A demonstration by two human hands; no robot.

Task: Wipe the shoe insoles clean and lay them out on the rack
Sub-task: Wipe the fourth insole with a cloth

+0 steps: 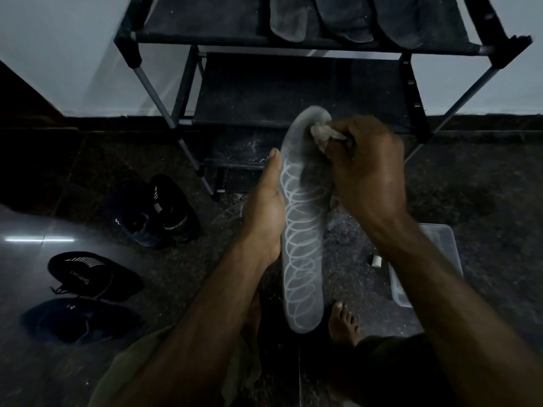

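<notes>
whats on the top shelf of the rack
Three dark insoles lie side by side on the rack's top shelf; their far ends are cut off by the frame edge.

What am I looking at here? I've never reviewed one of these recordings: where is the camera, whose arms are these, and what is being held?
There is no machine here. One wide-angle camera sits on a person's head and looks forward and down, so the two bare arms coming in from the bottom are the wearer's own. The left hand holds a grey insole marked with white loops, supporting it along its edge. The right hand has a crumpled cloth in its grip and presses it on the far end of the insole. Behind stands a black shoe rack; dark insoles already lie on its top shelf. On the dark floor, several black shoes lie to the left and a clear plastic container sits to the right. The person's bare feet show below.
</notes>
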